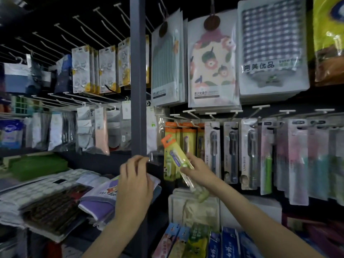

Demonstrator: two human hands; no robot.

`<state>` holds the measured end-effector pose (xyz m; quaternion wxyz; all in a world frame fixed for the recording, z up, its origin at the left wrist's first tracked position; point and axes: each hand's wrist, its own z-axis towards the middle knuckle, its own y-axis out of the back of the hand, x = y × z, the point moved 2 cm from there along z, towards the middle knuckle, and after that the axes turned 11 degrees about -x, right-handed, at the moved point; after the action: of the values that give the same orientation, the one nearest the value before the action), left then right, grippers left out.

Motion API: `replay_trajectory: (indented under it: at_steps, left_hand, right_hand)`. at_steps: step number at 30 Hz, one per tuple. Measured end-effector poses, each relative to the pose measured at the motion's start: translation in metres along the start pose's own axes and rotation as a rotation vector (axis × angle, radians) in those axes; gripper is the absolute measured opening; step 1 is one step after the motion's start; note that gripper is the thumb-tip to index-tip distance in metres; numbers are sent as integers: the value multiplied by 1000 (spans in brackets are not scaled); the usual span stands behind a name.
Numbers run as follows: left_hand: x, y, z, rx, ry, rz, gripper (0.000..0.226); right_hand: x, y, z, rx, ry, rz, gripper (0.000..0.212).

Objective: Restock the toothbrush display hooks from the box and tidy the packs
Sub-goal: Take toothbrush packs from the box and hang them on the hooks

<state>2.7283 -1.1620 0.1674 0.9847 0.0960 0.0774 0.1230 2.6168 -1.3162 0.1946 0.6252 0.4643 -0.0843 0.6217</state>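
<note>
Right hand (198, 169) grips a toothbrush pack (178, 159) mid-body, orange header tilted up-left, just in front of the orange-topped packs (189, 138) hanging on hooks (191, 123). Left hand (135, 175) hangs loosely curled by the grey post (137, 71), apparently holding nothing. Pack looks light, thin, slick plastic w/ stiff card top; prob. best pinched near the header so the hang-hole lines up w/ the hook.
</note>
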Motion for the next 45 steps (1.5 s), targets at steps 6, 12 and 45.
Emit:
replay_trajectory:
  at_steps: [6,12,45]
  left_hand:
    - [16,-17,10,51,49,66,71]
    - [17,-24,6,19,39,115,85]
    - [15,-5,6,309,-51,263,92]
  right_hand:
    - [21,-8,45,-45,63,-134,48]
    - [15,-41,43,-278,-3,-77,40]
    - [8,-40,37,-273,-59,-150,44]
